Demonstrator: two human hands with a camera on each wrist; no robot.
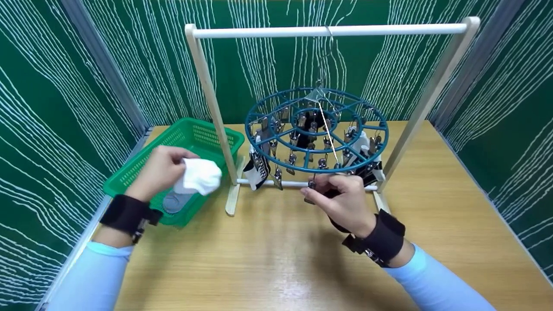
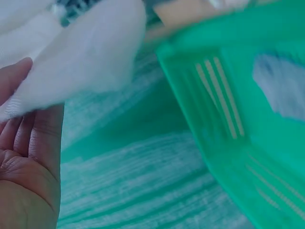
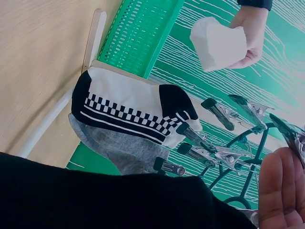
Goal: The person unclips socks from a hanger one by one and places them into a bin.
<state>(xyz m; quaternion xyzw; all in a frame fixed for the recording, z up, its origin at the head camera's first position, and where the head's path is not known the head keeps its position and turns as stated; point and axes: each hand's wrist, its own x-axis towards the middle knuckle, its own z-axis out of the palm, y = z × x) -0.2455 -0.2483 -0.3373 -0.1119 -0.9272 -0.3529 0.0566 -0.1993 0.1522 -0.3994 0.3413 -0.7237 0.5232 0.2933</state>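
My left hand pinches a bunched white sock between thumb and fingers, above the green basket's near end. In the left wrist view the sock's thin fabric spreads out past the thumb. My right hand grips a metal clip at the front rim of a round blue-green hanger. The right wrist view shows that clip against the fingers. Other clips dangle from the ring, several of them holding socks. One is a black-and-white checkered sock, with a grey sock beside it.
The hanger's hook hangs on the white bar of a wooden stand. On the left, the green basket contains a grey item and reaches behind a stand leg. Green walls with white lines surround the wooden table.
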